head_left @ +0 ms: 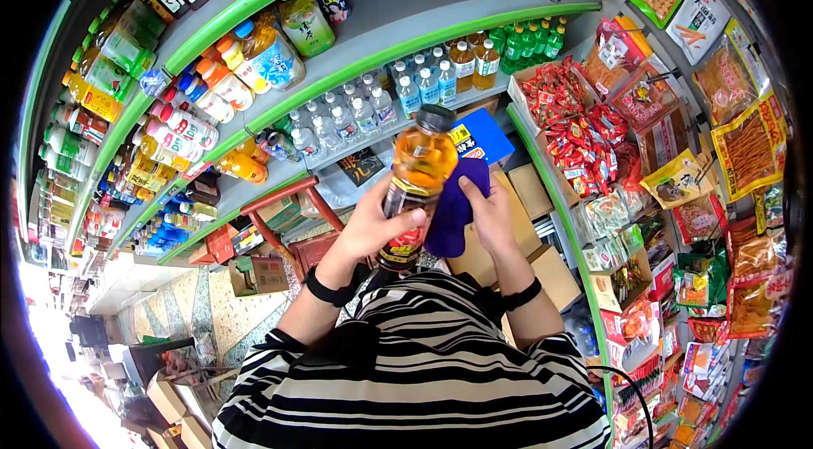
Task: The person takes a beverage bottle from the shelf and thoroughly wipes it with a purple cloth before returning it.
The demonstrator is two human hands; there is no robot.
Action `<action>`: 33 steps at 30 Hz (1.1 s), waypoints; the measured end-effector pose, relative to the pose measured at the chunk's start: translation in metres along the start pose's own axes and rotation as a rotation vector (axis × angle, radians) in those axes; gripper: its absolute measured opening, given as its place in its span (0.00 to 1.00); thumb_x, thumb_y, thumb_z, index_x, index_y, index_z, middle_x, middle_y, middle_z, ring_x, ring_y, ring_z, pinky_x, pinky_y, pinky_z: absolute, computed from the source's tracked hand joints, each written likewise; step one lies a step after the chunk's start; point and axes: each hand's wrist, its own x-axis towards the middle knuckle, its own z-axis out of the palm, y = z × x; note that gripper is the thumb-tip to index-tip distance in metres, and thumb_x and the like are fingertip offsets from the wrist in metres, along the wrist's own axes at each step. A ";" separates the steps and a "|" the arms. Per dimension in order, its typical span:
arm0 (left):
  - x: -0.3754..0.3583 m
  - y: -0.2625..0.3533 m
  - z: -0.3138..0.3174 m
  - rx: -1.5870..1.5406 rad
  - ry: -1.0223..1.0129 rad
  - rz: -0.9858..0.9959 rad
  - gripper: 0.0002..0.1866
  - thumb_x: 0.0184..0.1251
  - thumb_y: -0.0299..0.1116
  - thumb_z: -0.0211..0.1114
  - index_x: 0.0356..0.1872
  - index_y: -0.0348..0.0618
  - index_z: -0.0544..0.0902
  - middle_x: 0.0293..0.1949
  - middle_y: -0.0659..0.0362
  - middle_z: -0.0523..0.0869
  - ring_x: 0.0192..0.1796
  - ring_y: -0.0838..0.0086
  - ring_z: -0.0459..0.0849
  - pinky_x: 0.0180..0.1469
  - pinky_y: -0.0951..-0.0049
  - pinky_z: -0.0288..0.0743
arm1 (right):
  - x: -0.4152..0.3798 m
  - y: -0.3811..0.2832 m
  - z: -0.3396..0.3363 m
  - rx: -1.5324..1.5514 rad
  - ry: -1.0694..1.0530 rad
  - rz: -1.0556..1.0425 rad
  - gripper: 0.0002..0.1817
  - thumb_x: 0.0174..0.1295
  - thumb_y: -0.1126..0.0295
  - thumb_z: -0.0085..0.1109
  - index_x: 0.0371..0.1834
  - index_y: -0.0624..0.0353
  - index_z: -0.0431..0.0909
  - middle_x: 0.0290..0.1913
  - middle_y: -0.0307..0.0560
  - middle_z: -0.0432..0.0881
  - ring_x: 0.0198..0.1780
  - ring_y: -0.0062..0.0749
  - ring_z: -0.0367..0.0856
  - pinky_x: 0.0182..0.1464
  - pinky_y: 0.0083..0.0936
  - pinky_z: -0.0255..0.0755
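My left hand [369, 224] is wrapped around a bottle of amber drink [421, 157] with a black cap and a dark label. The bottle is held nearly upright in front of my chest, its cap leaning slightly away from me. In my right hand [493, 210] is a purple cloth [449, 216], pinched with the thumb on top. The cloth hangs right beside the bottle, and the bottle overlaps its left edge in this view. Black bands circle both wrists.
Curved shelves [423, 34] with green edges carry clear water bottles [343, 117], green bottles [529, 42] and juices. Snack packets [572, 144] fill the right side. A red wooden stool [288, 212] and cardboard boxes [258, 275] stand on the floor below.
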 end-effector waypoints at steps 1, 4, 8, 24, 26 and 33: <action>0.000 -0.002 0.000 -0.028 0.035 0.007 0.27 0.59 0.32 0.68 0.58 0.34 0.70 0.49 0.59 0.80 0.50 0.77 0.77 0.57 0.73 0.68 | 0.000 0.000 -0.001 0.066 0.015 0.014 0.11 0.65 0.75 0.55 0.49 0.64 0.77 0.42 0.39 0.82 0.42 0.19 0.78 0.46 0.18 0.72; -0.001 -0.001 -0.002 -0.048 0.078 -0.004 0.27 0.60 0.32 0.67 0.59 0.34 0.69 0.49 0.59 0.80 0.49 0.77 0.77 0.56 0.73 0.69 | -0.001 -0.001 -0.004 0.245 0.011 -0.030 0.10 0.66 0.74 0.54 0.48 0.64 0.77 0.43 0.40 0.82 0.43 0.20 0.79 0.47 0.19 0.72; 0.000 0.002 0.000 -0.080 0.096 -0.004 0.26 0.62 0.32 0.66 0.59 0.35 0.69 0.48 0.59 0.80 0.49 0.77 0.77 0.55 0.73 0.70 | -0.006 -0.016 -0.010 0.495 -0.050 0.037 0.18 0.69 0.66 0.49 0.57 0.64 0.70 0.52 0.47 0.79 0.52 0.31 0.79 0.56 0.28 0.72; 0.007 0.006 0.006 -0.248 0.173 -0.017 0.26 0.63 0.34 0.65 0.60 0.36 0.68 0.50 0.58 0.80 0.50 0.76 0.78 0.55 0.72 0.72 | 0.009 0.023 -0.002 0.794 -0.568 0.267 0.26 0.72 0.63 0.40 0.69 0.64 0.57 0.65 0.52 0.68 0.62 0.38 0.72 0.63 0.32 0.69; 0.007 0.007 0.005 -0.189 0.165 -0.024 0.27 0.63 0.34 0.66 0.60 0.35 0.68 0.51 0.57 0.80 0.51 0.77 0.78 0.57 0.73 0.70 | 0.008 0.012 -0.009 0.806 -0.659 0.177 0.26 0.71 0.63 0.41 0.69 0.64 0.56 0.65 0.52 0.68 0.61 0.37 0.72 0.62 0.32 0.69; 0.010 -0.004 0.000 0.129 0.102 0.072 0.28 0.58 0.36 0.70 0.57 0.36 0.70 0.48 0.58 0.80 0.49 0.76 0.77 0.55 0.73 0.70 | 0.010 -0.028 -0.015 0.557 -0.475 -0.031 0.28 0.63 0.68 0.53 0.66 0.63 0.59 0.60 0.50 0.71 0.57 0.34 0.74 0.59 0.30 0.71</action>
